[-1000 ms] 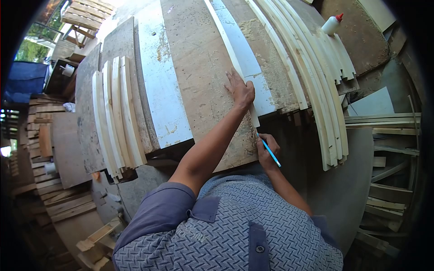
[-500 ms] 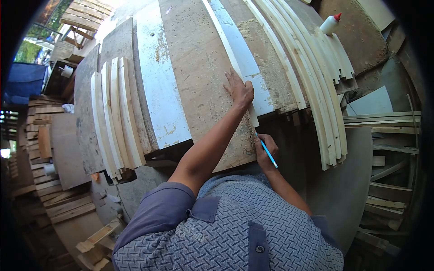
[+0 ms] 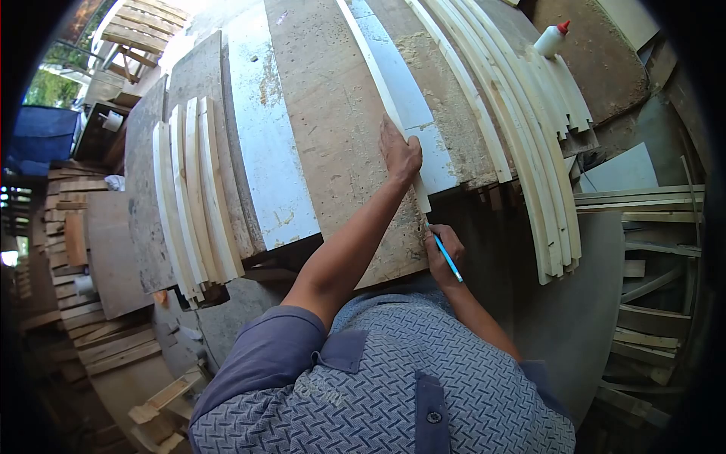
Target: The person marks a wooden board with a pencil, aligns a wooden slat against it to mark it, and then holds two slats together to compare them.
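A long, narrow wooden strip (image 3: 370,64) lies lengthwise on the workbench (image 3: 333,98), its near end close to the bench's front edge. My left hand (image 3: 401,151) grips this strip a little way up from that end, fingers together along its left side and thumb toward the right. Just below the strip's end, my right hand (image 3: 445,250) holds a light blue pencil (image 3: 448,259). The pencil's upper tip points up at the strip's near end, and its other end slants down toward my wrist.
Several wooden strips (image 3: 200,189) lie at the bench's left, and more long strips (image 3: 522,144) at its right. A white glue bottle with a red cap (image 3: 550,39) stands at the back right. White panels (image 3: 276,151) are set into the bench top. Stacked timber (image 3: 106,340) fills the left floor.
My left hand's fingers, spread over the bench beside the strip before, have drawn together against it. The strip has slid very slightly. My right hand and the pencil have shifted a little.
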Demonstrator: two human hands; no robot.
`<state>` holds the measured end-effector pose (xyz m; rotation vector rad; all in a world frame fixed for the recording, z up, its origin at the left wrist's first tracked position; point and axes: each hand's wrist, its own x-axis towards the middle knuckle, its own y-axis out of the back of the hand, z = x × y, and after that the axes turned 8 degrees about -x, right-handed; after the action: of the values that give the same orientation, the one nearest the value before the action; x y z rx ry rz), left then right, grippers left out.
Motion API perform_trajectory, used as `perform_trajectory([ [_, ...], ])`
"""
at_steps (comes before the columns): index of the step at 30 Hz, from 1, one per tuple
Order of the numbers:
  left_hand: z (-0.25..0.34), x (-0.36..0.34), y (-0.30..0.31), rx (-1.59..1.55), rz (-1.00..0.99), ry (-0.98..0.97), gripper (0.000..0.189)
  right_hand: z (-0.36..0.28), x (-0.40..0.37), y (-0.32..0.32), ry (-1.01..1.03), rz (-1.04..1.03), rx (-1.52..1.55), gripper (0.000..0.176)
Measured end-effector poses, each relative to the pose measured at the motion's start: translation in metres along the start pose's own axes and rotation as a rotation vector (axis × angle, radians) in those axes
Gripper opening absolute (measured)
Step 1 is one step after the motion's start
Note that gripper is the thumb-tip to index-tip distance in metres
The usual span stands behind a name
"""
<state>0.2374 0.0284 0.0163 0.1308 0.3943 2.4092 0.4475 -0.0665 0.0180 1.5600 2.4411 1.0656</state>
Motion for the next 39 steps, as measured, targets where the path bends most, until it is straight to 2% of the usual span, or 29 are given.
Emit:
perform_trajectory([
  [1, 0.000, 0.001, 0.000, -0.118, -0.020, -0.007, 0.084, 0.000, 0.001, 0.001, -0.015, -0.008, 0.009, 0.013],
  [4, -0.002, 0.002, 0.000, -0.159, -0.017, -0.018, 0.082, 0.000, -0.001, -0.002, -0.007, 0.034, -0.005, 0.013],
  [11, -0.002, 0.001, 0.001, -0.139, -0.024, -0.012, 0.083, 0.001, -0.001, 0.000, -0.011, 0.009, 0.009, 0.013],
  [14, -0.006, -0.001, 0.002, -0.124, -0.014, -0.052, 0.083, 0.006, -0.007, -0.008, -0.022, 0.062, -0.006, 0.013],
  [16, -0.005, -0.005, 0.006, -0.113, -0.040, -0.019, 0.083, 0.009, -0.011, -0.011, -0.238, 0.058, 0.114, 0.013],
  [19, -0.004, -0.014, 0.021, -0.190, -0.047, -0.006, 0.081, 0.011, -0.011, -0.015, -0.272, 0.125, 0.275, 0.014],
  [20, -0.004, -0.016, 0.028, -0.191, -0.044, -0.015, 0.081, 0.013, -0.012, -0.013, -0.315, 0.082, 0.286, 0.014],
  [24, -0.022, -0.027, 0.062, -0.141, -0.023, -0.128, 0.080, -0.003, 0.001, -0.003, -0.229, 0.050, 0.206, 0.015],
  [27, -0.021, -0.044, 0.086, -0.140, 0.017, -0.193, 0.079, -0.020, 0.012, -0.006, -0.306, -0.031, 0.361, 0.017],
  [29, -0.005, -0.059, 0.109, -0.178, -0.026, -0.068, 0.078, -0.029, 0.018, -0.007, -0.380, -0.359, 0.294, 0.025],
  [30, -0.008, -0.063, 0.119, -0.180, -0.026, -0.075, 0.078, -0.042, 0.028, -0.003, -0.328, -0.535, 0.066, 0.037],
  [31, -0.011, -0.064, 0.127, -0.167, -0.005, -0.126, 0.079, -0.043, 0.030, -0.012, -0.323, -0.525, 0.066, 0.037],
  [33, -0.020, -0.067, 0.144, -0.155, 0.012, -0.180, 0.080, -0.040, 0.029, -0.035, -0.038, -0.637, -0.233, 0.046],
  [35, -0.026, -0.068, 0.158, 0.183, 0.133, -0.278, 0.082, -0.047, 0.029, -0.047, -0.032, -0.662, -0.263, 0.046],
  [37, -0.035, -0.069, 0.168, 0.187, 0.120, -0.253, 0.083, -0.048, 0.029, -0.063, -0.008, -0.617, -0.383, 0.043],
  [39, -0.051, -0.070, 0.170, 0.406, 0.154, -0.281, 0.083, -0.048, 0.028, -0.074, 0.033, -0.600, -0.447, 0.043],
])
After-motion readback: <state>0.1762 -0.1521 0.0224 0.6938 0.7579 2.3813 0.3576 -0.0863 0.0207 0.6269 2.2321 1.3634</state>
